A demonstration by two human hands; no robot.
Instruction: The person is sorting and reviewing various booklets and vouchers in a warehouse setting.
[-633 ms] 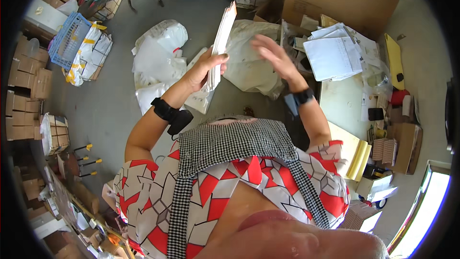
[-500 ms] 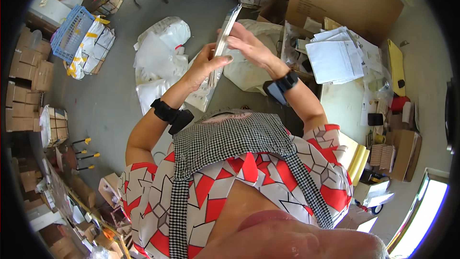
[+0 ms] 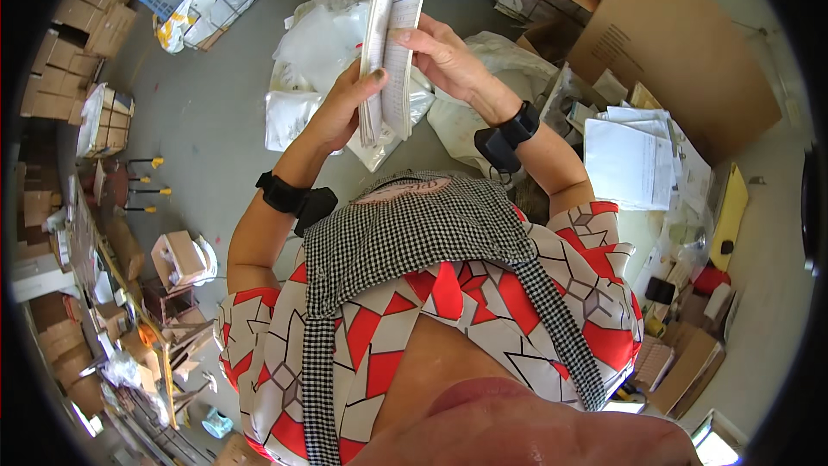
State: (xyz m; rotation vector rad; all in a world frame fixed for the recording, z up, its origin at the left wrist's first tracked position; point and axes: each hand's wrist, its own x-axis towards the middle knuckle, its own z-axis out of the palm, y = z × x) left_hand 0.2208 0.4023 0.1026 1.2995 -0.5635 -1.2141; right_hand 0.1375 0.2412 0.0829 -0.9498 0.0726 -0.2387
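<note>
Fingers of the left hand (image 3: 341, 112) are clamped on the near edge of a stack of flat paper packets (image 3: 388, 52), thumb across its face; fingers of the right hand (image 3: 444, 56) pinch one sheet at the top and peel it outward. Stack is held upright in front of my chest, above the floor. I judge a sort or count is mid-way; next move needs a clean separation of one packet. Below: grey concrete floor (image 3: 203, 112), white plastic bags (image 3: 319, 60), loose papers (image 3: 634, 160), a large cardboard sheet (image 3: 668, 52), stacked cartons (image 3: 65, 60).
</note>
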